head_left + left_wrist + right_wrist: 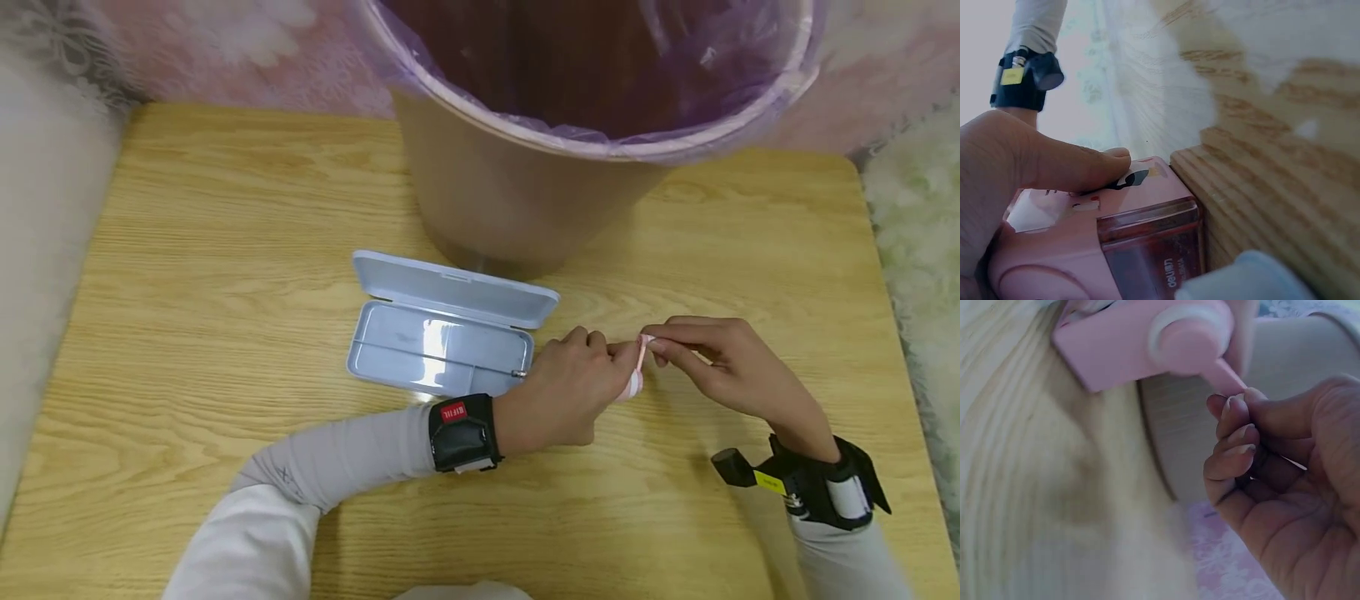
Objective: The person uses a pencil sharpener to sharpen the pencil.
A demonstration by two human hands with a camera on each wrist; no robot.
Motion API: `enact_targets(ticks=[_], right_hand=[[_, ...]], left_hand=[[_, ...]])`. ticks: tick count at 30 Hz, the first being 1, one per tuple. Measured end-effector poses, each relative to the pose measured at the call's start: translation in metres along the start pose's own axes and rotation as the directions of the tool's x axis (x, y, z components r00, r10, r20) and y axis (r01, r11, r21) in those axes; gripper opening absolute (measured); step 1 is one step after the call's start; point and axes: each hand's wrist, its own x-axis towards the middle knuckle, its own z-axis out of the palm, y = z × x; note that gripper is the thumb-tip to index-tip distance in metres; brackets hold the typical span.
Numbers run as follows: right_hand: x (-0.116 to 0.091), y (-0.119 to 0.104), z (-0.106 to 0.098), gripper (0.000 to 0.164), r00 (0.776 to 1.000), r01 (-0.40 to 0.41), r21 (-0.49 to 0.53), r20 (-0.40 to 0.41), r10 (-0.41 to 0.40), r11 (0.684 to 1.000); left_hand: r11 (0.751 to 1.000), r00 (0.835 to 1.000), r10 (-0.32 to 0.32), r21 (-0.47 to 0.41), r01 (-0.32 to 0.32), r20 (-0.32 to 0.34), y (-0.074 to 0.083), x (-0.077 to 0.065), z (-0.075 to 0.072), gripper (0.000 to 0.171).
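Note:
My left hand [562, 387] grips a pink pencil sharpener [1044, 259] with a dark see-through shavings drawer [1150, 250]. In the left wrist view the thumb lies over its printed top. On the sharpener's end is a round hub with a pink crank [1225, 376]. My right hand [723, 358] pinches the free end of this crank between thumb and index finger, the other fingers curled in. Most of the sharpener is hidden behind the left hand in the head view. Left of that hand lies a light blue pencil case [390, 336] with its lid up.
Behind the case stands a large beige bin [517, 200] with a purple liner [577, 146] over its rim. A small metallic piece [518, 374] shows at the case's right end. The wooden table [225, 250] spreads beneath everything, against a floral wall [247, 50].

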Motion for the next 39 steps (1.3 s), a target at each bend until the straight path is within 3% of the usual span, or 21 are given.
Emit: enact_targets(ticks=[3,9,15,18,20,25,27,30,35,39], right_hand=[[0.003,0.009,0.009,0.034,0.999,-0.039,-0.009,-0.001,0.039,0.999],[-0.008,0.017,0.032,0.032,0.997,-0.038,-0.128,0.067,0.047,0.991],[-0.028,-0.001,0.041,0.033,0.985,-0.016,-0.010,0.174,0.017,1.000],[-0.035,-0.014,0.036,0.034,0.982,0.003,0.038,0.188,-0.010,0.999],[-0.039,-0.022,0.030,0.036,0.985,0.013,0.053,0.173,-0.022,0.999],[-0.037,-0.036,0.011,0.033,0.999,0.036,-0.024,0.017,-0.035,0.999],[-0.029,-0.034,0.007,0.027,0.997,0.041,-0.089,-0.061,-0.046,0.995],[-0.015,-0.023,0.007,0.026,0.993,0.020,-0.141,-0.115,-0.037,0.990],[-0.003,-0.001,0.017,0.036,0.995,-0.048,-0.150,-0.096,0.034,0.988],[-0.003,0.010,0.029,0.033,0.997,-0.058,-0.176,-0.052,0.049,0.983]], left_hand=[[1.000,1.000,0.003,0.003,-0.003,0.014,0.001,0.001,0.001,0.052],[1.000,1.000,-0.006,-0.003,0.006,0.018,0.001,0.000,0.000,0.036],[1.000,1.000,-0.006,-0.018,0.006,0.004,0.000,-0.001,0.000,0.034],[1.000,1.000,0.000,-0.008,0.000,-0.006,-0.001,-0.001,0.000,0.031],[1.000,1.000,0.005,-0.014,-0.005,-0.012,-0.001,-0.001,0.000,0.029],[1.000,1.000,0.017,-0.016,-0.017,-0.017,0.000,0.000,0.000,0.029],[1.000,1.000,0.017,-0.006,-0.017,-0.023,0.000,0.000,0.000,0.030],[1.000,0.999,0.015,0.005,-0.014,-0.033,0.000,0.000,0.000,0.033],[1.000,1.000,0.014,0.011,-0.014,-0.027,0.001,0.000,0.002,0.044],[1.000,1.000,0.010,0.014,-0.010,-0.030,0.001,-0.001,0.002,0.043]])
